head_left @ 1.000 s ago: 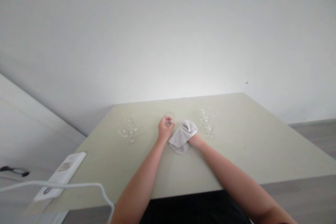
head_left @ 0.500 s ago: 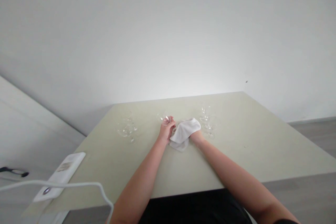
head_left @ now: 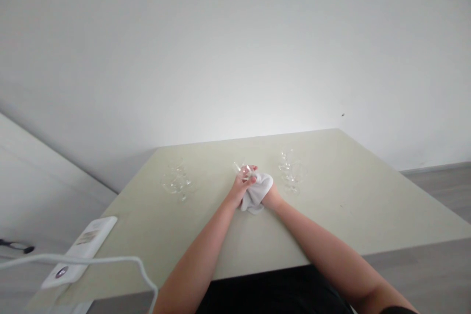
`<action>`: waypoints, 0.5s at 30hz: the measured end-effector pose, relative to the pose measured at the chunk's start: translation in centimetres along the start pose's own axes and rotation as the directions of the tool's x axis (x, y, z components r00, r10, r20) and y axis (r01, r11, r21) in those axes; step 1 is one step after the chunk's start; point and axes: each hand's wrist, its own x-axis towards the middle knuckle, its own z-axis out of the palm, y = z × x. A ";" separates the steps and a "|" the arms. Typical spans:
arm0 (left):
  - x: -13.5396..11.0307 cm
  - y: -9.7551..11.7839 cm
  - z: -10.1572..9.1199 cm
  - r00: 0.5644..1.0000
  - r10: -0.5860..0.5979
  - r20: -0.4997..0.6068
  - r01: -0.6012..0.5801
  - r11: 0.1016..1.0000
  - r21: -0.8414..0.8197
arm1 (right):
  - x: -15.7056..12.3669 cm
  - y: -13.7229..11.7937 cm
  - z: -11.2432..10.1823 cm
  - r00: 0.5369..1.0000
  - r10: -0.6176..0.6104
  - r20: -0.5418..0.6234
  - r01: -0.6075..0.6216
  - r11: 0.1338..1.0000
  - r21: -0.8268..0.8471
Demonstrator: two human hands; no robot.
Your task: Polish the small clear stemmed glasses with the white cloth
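My left hand point(head_left: 240, 187) is closed round a small clear stemmed glass point(head_left: 243, 170), held tilted above the middle of the pale table point(head_left: 331, 216). My right hand point(head_left: 270, 197) is wrapped in a white cloth point(head_left: 256, 193) and presses it against the glass; its fingers are hidden under the cloth. The two hands touch each other at the glass.
A group of clear stemmed glasses point(head_left: 175, 184) stands to the left of my hands, another group of glasses point(head_left: 290, 172) to the right. A white flat device point(head_left: 79, 251) lies at the table's left front corner, with a white cable point(head_left: 110, 265) arching before it.
My left hand has tipped the glass over and brought it right to the cloth. My right hand has bunched the cloth and closed it on the glass.
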 end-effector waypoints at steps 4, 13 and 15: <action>0.2 0.6 -0.6 0.990 0.018 -0.142 -0.034 0.993 -0.111 | -0.8 -1.4 0.0 0.991 0.124 -0.050 -0.131 0.829 -0.544; 0.0 0.7 -0.5 0.994 -0.105 -0.020 0.092 0.937 -0.336 | -1.0 -1.7 0.1 0.979 0.193 -0.060 -0.177 0.671 -0.720; 0.3 0.6 -0.5 0.989 -0.092 -0.120 0.051 0.952 -0.302 | -1.0 -1.6 -0.1 0.981 0.189 -0.035 -0.148 0.626 -0.766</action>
